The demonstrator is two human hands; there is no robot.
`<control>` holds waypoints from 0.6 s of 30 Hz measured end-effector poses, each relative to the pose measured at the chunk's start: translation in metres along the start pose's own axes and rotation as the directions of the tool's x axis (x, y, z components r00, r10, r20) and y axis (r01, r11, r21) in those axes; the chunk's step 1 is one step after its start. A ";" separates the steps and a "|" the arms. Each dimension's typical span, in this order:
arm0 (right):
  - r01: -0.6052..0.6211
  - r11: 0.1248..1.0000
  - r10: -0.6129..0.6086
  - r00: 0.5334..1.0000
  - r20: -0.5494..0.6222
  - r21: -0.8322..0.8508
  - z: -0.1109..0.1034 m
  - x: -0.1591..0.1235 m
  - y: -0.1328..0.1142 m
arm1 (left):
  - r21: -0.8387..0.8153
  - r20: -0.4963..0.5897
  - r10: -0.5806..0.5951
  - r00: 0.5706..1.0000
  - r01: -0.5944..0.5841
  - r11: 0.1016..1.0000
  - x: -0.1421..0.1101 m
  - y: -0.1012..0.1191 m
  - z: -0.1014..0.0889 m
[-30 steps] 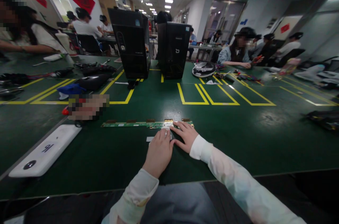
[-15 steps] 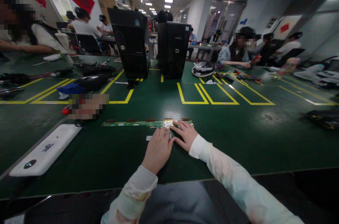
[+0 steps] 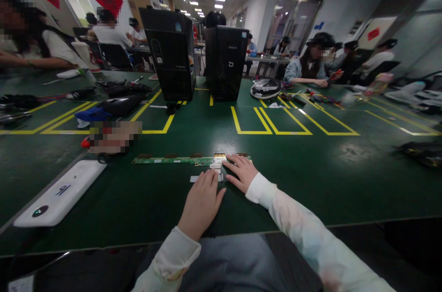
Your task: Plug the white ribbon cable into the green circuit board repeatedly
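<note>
A long, narrow green circuit board (image 3: 165,160) lies flat across the table in front of me. My right hand (image 3: 241,172) rests with spread fingers over its right end, the fingertips at the board. My left hand (image 3: 203,197) lies palm down just below the board, its fingers stretched forward and the thumb apart. Under and beside the left fingertips is a flat pale strip (image 3: 194,179), partly covered by that hand. A small white connector (image 3: 215,166) shows at the board's lower edge between the hands.
A white power bank (image 3: 60,194) lies to the left, near a pixelated item (image 3: 115,137). Two black computer towers (image 3: 169,55) stand at the back. Yellow tape (image 3: 253,133) marks the green table (image 3: 311,181). A black cable bundle (image 3: 419,151) lies far right; other people sit around.
My left hand has slid back and slightly left, away from the board, uncovering the white connector and parting from my right thumb. My right hand stays almost in place.
</note>
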State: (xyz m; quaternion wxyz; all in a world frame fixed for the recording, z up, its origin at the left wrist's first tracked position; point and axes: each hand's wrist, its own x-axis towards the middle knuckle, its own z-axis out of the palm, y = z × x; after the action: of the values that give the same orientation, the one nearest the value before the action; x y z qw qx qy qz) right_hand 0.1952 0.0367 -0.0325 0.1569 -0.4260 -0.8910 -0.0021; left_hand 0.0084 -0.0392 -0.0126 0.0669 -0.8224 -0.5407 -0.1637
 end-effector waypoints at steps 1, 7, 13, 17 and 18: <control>0.006 1.000 -0.006 1.000 0.003 0.008 -0.001 -0.001 0.000 | 0.008 0.005 -0.002 1.000 0.002 1.000 -0.002 0.002 0.000; 0.070 0.997 -0.070 0.997 0.014 0.031 -0.009 -0.018 -0.004 | 0.000 0.012 -0.001 1.000 0.001 1.000 -0.016 0.012 -0.004; 0.082 0.996 -0.082 0.997 -0.002 0.029 -0.009 -0.025 -0.009 | -0.035 0.028 -0.025 0.999 0.026 0.999 -0.020 0.015 -0.005; 0.090 0.995 -0.091 0.996 0.021 0.046 -0.012 -0.023 -0.007 | -0.076 0.005 -0.036 0.999 0.036 0.996 -0.018 0.014 -0.004; 0.094 0.994 -0.095 0.995 0.025 0.048 -0.013 -0.023 -0.007 | -0.085 0.005 -0.037 0.999 0.037 0.996 -0.018 0.013 -0.005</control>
State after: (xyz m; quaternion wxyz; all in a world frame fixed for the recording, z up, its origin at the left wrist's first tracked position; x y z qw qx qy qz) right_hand 0.2074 0.0133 -0.0255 0.1545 -0.3796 -0.9120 0.0172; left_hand 0.0133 -0.0612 -0.0134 0.0280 -0.8146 -0.5486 -0.1864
